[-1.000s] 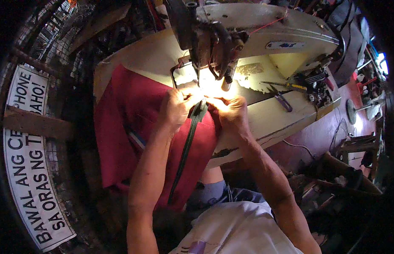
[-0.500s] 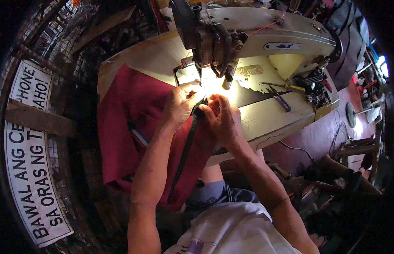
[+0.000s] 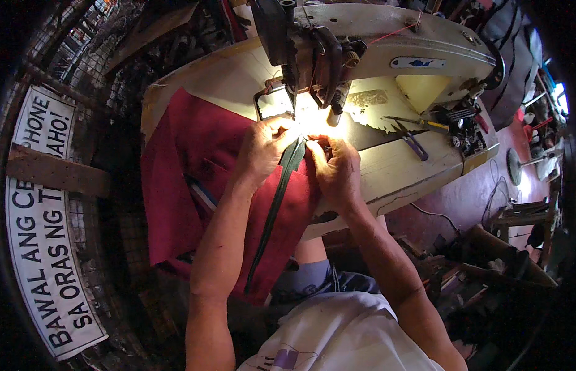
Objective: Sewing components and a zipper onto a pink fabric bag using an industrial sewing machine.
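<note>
Dark red fabric (image 3: 201,142) hangs over the front left of the sewing machine's table. Along it runs a dark green-black zipper strip (image 3: 279,195), its upper end between my hands. My left hand (image 3: 263,143) pinches the top end of the strip and cloth from the left. My right hand (image 3: 336,167) has thumb and fingers closed on the strip's right edge. Both sit just in front of the lit needle area of the sewing machine (image 3: 325,62). Glare hides the fingertips and the exact needle spot.
Thread snips (image 3: 412,141) and a yellow-handled screwdriver (image 3: 433,125) lie on the table (image 3: 412,170) to the right, near a tray of small metal parts (image 3: 467,139). Wire mesh and a lettered white sign (image 3: 53,266) stand at the left. A stand fan (image 3: 514,166) is at far right.
My right hand has shifted slightly right and down, its thumb turned off the strip's middle. More of the zipper strip now shows flat between my hands. My left hand is nearly still.
</note>
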The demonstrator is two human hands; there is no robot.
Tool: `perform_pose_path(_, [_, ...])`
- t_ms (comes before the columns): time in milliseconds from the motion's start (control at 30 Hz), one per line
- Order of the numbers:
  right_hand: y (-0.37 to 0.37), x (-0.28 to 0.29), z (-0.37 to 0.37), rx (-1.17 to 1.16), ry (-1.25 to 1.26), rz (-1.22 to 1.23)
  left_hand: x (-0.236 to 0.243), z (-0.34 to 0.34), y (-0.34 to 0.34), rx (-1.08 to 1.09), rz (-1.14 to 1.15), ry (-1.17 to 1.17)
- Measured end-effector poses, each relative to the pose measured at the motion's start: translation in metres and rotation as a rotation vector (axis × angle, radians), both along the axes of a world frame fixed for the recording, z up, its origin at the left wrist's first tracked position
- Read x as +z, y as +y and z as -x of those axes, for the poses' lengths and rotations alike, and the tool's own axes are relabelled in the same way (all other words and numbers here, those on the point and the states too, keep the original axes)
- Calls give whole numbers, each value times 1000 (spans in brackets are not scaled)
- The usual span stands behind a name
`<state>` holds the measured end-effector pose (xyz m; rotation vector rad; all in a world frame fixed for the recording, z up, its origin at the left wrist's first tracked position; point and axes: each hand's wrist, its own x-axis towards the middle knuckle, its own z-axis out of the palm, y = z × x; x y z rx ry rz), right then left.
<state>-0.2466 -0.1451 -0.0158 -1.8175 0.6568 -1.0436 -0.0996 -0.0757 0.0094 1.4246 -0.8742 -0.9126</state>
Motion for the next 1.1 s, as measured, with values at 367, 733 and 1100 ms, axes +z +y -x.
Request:
perform_pose_path(367, [6,-2,-3,-59,141,428,-8,-2,-5,90,53,-158])
perform_pose_path(733, [11,9,1,82,145,326,1,2,-3,268,108,-408])
perform_pose_path(1100, [13,3,4,30,216,445,5,0,4,51,13,-339])
